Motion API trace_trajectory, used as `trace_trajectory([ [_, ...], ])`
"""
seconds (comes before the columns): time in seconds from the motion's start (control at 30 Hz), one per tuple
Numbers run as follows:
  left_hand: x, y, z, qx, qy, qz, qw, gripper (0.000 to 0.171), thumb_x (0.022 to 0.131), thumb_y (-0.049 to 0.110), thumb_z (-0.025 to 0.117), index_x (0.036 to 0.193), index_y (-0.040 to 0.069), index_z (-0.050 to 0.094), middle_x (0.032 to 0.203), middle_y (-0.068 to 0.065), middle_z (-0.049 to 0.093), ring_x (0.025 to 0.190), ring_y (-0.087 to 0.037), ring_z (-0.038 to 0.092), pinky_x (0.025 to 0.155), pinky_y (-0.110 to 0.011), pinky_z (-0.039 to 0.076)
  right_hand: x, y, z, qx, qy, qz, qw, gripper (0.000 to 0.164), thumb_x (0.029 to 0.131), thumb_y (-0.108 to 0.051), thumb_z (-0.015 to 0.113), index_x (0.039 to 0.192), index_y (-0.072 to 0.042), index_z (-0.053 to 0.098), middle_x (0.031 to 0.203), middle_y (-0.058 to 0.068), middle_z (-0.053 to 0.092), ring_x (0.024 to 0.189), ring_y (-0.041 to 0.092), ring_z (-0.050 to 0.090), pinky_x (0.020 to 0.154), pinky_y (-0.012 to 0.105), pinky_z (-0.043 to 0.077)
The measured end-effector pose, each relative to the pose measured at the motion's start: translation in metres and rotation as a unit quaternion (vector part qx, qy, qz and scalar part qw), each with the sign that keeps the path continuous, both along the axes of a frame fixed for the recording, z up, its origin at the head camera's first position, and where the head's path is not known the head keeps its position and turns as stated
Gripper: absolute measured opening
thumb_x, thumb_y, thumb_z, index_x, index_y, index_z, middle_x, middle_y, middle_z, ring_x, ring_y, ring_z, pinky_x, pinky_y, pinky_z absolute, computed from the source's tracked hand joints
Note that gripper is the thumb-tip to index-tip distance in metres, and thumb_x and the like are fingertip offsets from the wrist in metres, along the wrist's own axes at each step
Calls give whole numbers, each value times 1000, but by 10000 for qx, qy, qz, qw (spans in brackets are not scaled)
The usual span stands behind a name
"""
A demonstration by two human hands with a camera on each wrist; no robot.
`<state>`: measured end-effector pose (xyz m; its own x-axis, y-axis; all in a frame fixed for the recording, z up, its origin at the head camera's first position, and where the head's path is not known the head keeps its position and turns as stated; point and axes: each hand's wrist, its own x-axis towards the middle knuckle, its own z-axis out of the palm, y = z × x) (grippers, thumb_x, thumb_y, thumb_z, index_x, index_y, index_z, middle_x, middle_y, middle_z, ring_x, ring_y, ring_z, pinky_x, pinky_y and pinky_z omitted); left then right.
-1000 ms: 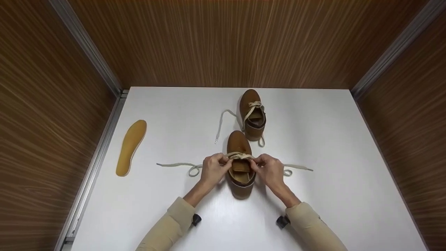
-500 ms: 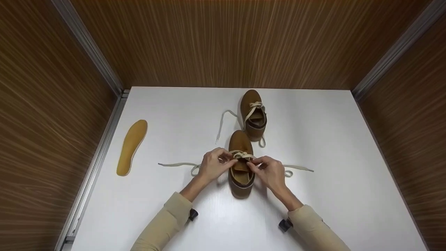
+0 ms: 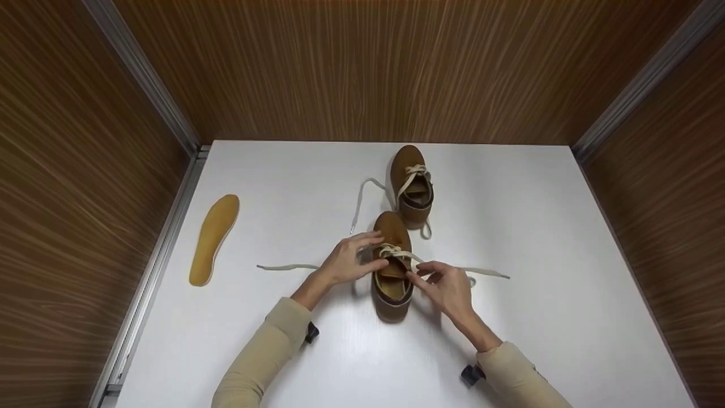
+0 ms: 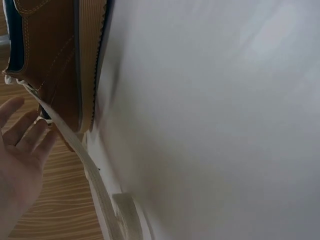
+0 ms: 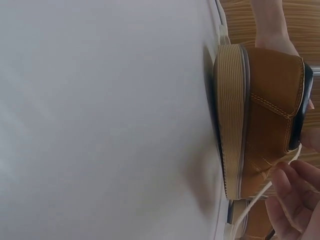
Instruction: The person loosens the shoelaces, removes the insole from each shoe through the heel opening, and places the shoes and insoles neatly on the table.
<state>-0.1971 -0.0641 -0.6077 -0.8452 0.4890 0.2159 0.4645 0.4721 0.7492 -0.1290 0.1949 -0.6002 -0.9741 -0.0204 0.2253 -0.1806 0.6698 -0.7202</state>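
A brown shoe [image 3: 392, 309] with a cream lace [image 3: 391, 251] stands on the white table, its toe pointing away. At its left side my left hand [image 3: 345, 262] is spread, thumb at the shoe's opening and fingertips beside the lacing. The left wrist view shows that hand [image 4: 22, 160] with fingers extended and the loose lace [image 4: 82, 150] hanging past them. My right hand [image 3: 447, 288] is at the shoe's right edge. In the right wrist view a gap separates its thumb from its bent fingers [image 5: 295, 192], which are near the lace; some contact is hidden.
A second brown shoe [image 3: 403, 161] with loose laces stands just behind the first. A tan insole [image 3: 214, 241] lies at the table's left. Lace ends [image 3: 289, 267] stretch out to both sides. Wood-patterned panels [image 3: 362, 73] enclose the table [image 3: 510, 226].
Both hands were pinching at the lacing. The left hand's fingers have spread apart, while the right hand has drawn slightly right and toward me. The shoe stays in place.
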Motion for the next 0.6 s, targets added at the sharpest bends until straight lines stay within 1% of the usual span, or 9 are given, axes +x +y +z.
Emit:
trace_trajectory([
  [0.13,-5,0,1,-178,-94,-140,9997,58,95,43,76,140,8,67,156,-12,58,147,-34,54,126,-50,40,3,-1,0,-129,-90,86,9998,29,84,-30,90,100,-7,83,84,4,82,64,15,74,56,17,51],
  [0.23,-5,0,3,-278,-103,-248,9993,52,97,41,73,138,9,69,156,-11,59,148,-32,54,126,-50,40,5,-4,-1,-165,-106,190,9996,26,85,-29,90,100,-9,84,84,4,82,64,14,74,56,17,52],
  [0.33,-4,1,3,-336,-89,-393,9986,47,99,36,70,137,9,70,154,-11,61,148,-30,54,126,-48,40,7,-7,-1,-130,-123,217,9996,20,85,-24,89,98,-10,84,82,4,82,64,13,73,57,18,53],
  [0.43,-4,4,2,-260,-56,-448,9986,44,100,32,70,137,8,70,151,-10,64,146,-28,56,125,-45,42,6,-8,2,37,-105,196,9997,15,85,-20,88,96,-10,84,81,3,82,64,12,73,57,19,53],
  [0.6,-6,5,0,-73,-3,-371,9993,37,100,28,70,132,9,73,144,-9,69,143,-28,60,124,-44,44,2,-6,6,287,1,193,9994,11,84,-20,87,93,-13,85,79,0,81,63,11,71,56,20,51],
])
